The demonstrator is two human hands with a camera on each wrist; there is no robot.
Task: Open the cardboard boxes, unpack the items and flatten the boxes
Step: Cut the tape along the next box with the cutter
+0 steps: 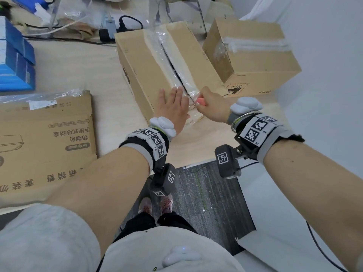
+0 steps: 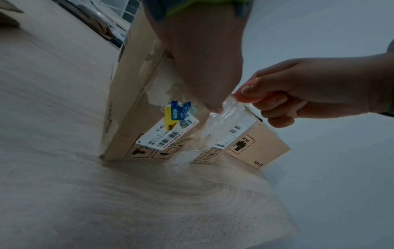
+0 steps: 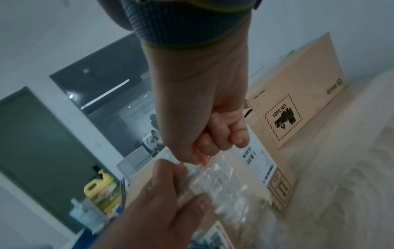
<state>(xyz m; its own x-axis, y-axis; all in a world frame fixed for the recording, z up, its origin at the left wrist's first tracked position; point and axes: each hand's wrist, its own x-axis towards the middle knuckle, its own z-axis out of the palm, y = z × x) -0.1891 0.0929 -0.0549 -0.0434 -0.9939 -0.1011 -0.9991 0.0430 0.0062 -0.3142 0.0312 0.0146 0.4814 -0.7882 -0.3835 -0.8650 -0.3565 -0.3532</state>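
- The long brown cardboard box [image 1: 155, 63], its top seam covered in clear packing tape, lies on the pale wood-grain counter [image 1: 74, 61], running away from the person; a dark slit shows along the seam [image 1: 172, 63].
- The left hand [image 1: 172, 107] lies flat on the near end of the box's top, fingers straight and spread just left of the seam; the left wrist view shows the thumb [image 2: 214, 107] hooked over the box's near edge.
- The right hand [image 1: 210, 107] is curled tightly round a small pink-handled tool [image 1: 201, 101] at the near end of the seam. Only a bit of the handle shows; any blade is hidden, so what kind of tool it is cannot be told.
- In the wrist views the right hand's fingertips [image 2: 245, 94] meet crumpled clear tape [image 2: 226, 118] hanging down the box's near end face; whether they pinch the tape too is unclear.
- White barcode labels [image 2: 168, 133] on that end face are partly covered by a torn blue-and-yellow sticker [image 2: 177, 112]; their print is too blurred to read.
- A second, squarer taped cardboard box [image 1: 253, 55] with a hazard mark stands just right of the first; whether they touch cannot be told.
- A flattened printed cardboard sheet [image 1: 45, 142] lies at the left, cut off by the frame edge.
- Blue cartons [image 1: 15, 61] at the far left are cropped.
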